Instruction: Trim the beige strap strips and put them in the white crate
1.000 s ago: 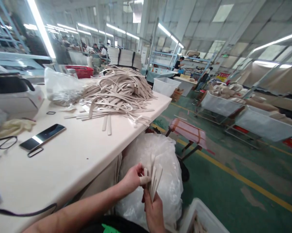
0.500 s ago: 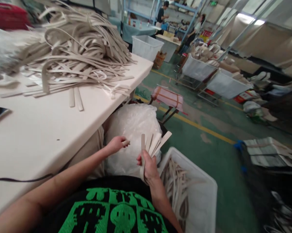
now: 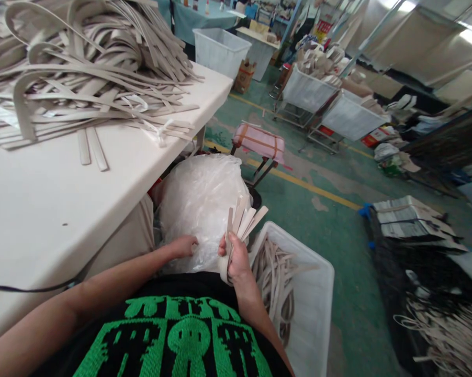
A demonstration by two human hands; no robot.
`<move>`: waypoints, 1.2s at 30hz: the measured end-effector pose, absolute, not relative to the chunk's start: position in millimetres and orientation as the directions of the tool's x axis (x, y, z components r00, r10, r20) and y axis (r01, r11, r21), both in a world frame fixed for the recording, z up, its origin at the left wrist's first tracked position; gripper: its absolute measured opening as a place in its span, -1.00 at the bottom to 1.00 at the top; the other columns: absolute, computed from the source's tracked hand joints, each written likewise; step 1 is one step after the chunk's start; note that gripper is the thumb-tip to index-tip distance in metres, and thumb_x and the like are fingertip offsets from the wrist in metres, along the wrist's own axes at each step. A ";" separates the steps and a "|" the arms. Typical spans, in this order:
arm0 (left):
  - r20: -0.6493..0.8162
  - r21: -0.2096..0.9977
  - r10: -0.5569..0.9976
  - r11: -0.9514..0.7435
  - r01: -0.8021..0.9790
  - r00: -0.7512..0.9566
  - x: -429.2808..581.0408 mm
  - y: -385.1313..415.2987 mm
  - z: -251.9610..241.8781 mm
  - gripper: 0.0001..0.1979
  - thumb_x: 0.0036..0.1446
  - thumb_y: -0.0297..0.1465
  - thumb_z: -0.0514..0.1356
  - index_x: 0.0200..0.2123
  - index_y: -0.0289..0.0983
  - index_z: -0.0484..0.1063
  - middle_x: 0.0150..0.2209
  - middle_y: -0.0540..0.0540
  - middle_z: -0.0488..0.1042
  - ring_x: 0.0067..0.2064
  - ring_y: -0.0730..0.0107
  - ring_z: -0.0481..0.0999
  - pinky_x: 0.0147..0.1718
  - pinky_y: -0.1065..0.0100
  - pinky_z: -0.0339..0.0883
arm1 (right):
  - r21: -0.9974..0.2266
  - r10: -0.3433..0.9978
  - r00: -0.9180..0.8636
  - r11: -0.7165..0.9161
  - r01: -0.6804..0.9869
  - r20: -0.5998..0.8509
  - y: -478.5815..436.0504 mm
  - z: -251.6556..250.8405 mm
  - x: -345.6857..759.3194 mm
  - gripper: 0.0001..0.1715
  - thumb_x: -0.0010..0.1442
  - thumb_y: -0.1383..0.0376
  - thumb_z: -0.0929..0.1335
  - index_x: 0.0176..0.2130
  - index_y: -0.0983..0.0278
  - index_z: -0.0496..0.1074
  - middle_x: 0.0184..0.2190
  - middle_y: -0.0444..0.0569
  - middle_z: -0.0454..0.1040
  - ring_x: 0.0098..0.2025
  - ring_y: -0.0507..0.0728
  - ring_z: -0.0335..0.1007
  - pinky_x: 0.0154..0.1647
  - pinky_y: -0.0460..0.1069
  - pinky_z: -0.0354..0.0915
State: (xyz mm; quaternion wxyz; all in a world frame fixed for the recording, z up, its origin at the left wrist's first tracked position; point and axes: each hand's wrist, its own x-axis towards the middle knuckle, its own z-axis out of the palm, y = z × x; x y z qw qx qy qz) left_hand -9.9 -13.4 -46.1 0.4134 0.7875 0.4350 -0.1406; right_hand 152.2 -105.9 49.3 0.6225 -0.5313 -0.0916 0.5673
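My right hand is closed around a fanned bunch of flat beige strips. Their ends stick up above the fist, and one strip loops below it. To its left, my left hand hovers over a large clear plastic bag with its fingers curled in. What it holds, if anything, is hidden. Beside my right forearm stands a white plastic bin with more beige strips lying in it.
A white table on my left bears a big heap of beige strips. A pink padded stool stands ahead on the green floor. Loaded white carts are farther off, and bundled stacks lie to the right.
The view has tilted down and turned slightly right. The short strip end seen in my left hand before no longer shows, and that hand's fingers are curled. My right hand still holds its bunch.
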 end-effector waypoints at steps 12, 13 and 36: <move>-0.294 0.452 0.792 -0.378 0.808 0.535 -1.8 13.3 -7.1 -0.60 0.20 -0.20 0.16 0.06 -0.22 0.38 0.10 -0.24 0.42 0.00 0.08 0.49 -0.11 0.27 0.30 | -0.773 0.814 0.332 -0.208 -0.600 -0.477 -110.2 44.7 153.7 -0.65 0.01 0.07 0.41 -0.51 0.31 0.43 -0.68 -0.13 0.40 -0.68 -0.03 0.22 -0.64 -0.13 0.16; -0.253 0.462 0.795 -0.402 0.791 0.552 1.0 15.6 -5.9 -0.54 0.16 -0.24 0.21 0.13 -0.19 0.33 0.16 -0.23 0.37 0.01 0.11 0.48 -0.11 0.29 0.30 | -0.770 0.811 0.328 -0.218 -0.599 -0.485 -110.0 45.1 152.7 -0.64 0.01 0.06 0.41 -0.52 0.32 0.44 -0.68 -0.13 0.40 -0.68 -0.03 0.22 -0.65 -0.13 0.16; 0.097 0.988 0.971 -0.120 0.095 0.219 -58.9 18.8 107.2 -0.70 -0.08 -0.13 0.36 -0.38 -0.24 0.61 -0.26 -0.12 0.59 -0.16 0.18 0.51 -0.12 0.26 0.36 | -0.811 0.945 -0.040 -0.299 -0.502 -0.324 -79.2 101.1 157.6 -0.56 0.11 0.05 0.35 -0.35 0.40 0.55 -0.32 0.13 0.61 -0.67 -0.07 0.18 -0.67 -0.13 0.06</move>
